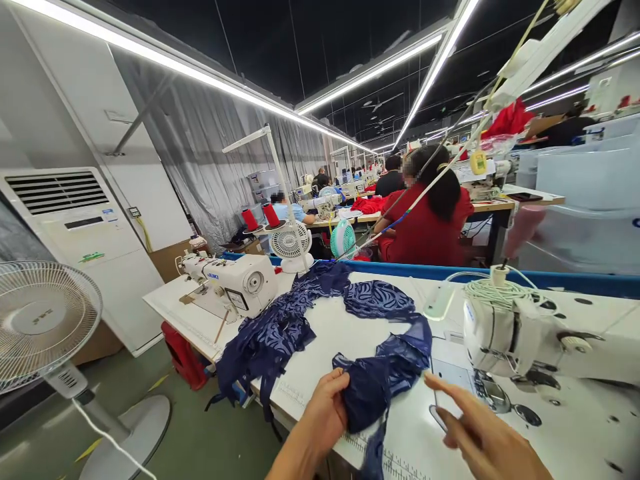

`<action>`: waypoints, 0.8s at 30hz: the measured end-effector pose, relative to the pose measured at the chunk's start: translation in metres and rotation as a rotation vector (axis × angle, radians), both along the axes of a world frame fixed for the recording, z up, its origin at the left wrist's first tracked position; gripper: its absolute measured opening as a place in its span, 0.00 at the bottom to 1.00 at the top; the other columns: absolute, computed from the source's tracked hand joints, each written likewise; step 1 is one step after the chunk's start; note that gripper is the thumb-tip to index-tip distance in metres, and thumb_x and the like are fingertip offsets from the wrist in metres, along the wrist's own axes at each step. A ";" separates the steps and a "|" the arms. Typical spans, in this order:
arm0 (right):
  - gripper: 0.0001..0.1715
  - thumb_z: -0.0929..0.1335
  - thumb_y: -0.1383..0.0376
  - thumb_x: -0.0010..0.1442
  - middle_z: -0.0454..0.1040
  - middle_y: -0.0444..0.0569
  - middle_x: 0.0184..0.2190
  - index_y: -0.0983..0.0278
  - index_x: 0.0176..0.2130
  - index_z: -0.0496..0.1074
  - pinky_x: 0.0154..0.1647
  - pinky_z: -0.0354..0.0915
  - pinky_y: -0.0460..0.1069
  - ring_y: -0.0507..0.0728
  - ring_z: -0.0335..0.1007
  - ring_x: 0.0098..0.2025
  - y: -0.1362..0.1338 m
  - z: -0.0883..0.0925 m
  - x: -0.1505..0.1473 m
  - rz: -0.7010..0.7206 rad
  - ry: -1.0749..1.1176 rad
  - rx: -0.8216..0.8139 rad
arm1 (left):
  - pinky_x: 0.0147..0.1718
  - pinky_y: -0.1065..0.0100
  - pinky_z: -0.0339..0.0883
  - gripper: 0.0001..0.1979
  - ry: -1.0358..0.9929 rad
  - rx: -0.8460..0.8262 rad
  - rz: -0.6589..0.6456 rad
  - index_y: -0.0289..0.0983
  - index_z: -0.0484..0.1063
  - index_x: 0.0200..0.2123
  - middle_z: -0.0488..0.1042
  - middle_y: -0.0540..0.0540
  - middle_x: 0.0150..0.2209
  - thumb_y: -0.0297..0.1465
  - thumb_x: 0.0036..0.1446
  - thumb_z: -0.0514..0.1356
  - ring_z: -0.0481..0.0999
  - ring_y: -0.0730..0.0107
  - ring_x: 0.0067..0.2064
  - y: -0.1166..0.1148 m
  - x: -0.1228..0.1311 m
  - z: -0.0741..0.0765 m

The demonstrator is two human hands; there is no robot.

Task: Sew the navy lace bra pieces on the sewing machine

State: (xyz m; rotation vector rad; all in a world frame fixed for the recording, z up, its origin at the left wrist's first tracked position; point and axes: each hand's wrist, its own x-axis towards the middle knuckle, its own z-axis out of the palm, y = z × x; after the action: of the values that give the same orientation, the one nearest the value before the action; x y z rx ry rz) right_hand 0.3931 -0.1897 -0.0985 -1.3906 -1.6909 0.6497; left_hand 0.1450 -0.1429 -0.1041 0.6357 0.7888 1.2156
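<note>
A long strip of dark blue patterned fabric (380, 360) lies in a loop across the white worktable (345, 333). My left hand (325, 410) grips a bunched end of it at the table's near edge. My right hand (480, 433) hovers just right of the bunch, fingers spread and pointing left, holding nothing. A white sewing machine (540, 337) stands right of my hands, its needle area beside my right hand.
A second white sewing machine (235, 280) sits at the table's left end. A standing fan (43, 327) is on the floor at left. A small desk fan (291, 243) and red thread cones (260, 217) stand behind. A person in red (425, 220) sits ahead, others farther back.
</note>
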 end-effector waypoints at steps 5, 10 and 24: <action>0.32 0.64 0.47 0.58 0.80 0.49 0.44 0.56 0.57 0.71 0.33 0.72 0.54 0.55 0.71 0.23 0.072 -0.005 -0.002 0.101 0.026 -0.084 | 0.40 0.63 0.66 0.23 0.199 -0.041 0.011 0.36 0.71 0.31 0.75 0.47 0.31 0.43 0.39 0.76 0.76 0.62 0.36 -0.008 -0.025 0.009; 0.32 0.60 0.41 0.63 0.77 0.47 0.30 0.58 0.49 0.76 0.34 0.69 0.51 0.56 0.72 0.28 0.075 -0.018 0.005 0.151 0.081 -0.169 | 0.48 0.60 0.62 0.18 0.575 0.114 0.179 0.39 0.69 0.31 0.71 0.49 0.32 0.43 0.48 0.71 0.71 0.60 0.41 0.003 -0.036 0.035; 0.40 0.63 0.30 0.58 0.80 0.53 0.41 0.60 0.41 0.80 0.50 0.73 0.55 0.65 0.77 0.47 0.062 0.003 0.022 0.148 0.109 -0.128 | 0.38 0.65 0.65 0.18 0.776 0.308 -0.507 0.36 0.81 0.39 0.75 0.48 0.32 0.42 0.48 0.68 0.71 0.66 0.34 0.025 0.037 0.035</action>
State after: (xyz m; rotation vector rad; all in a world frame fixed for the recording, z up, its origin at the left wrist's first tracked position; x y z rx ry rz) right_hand 0.4151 -0.1273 -0.0957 -1.3004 -1.7008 0.9152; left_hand 0.1822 -0.1178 -0.0695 1.5115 0.9932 0.6018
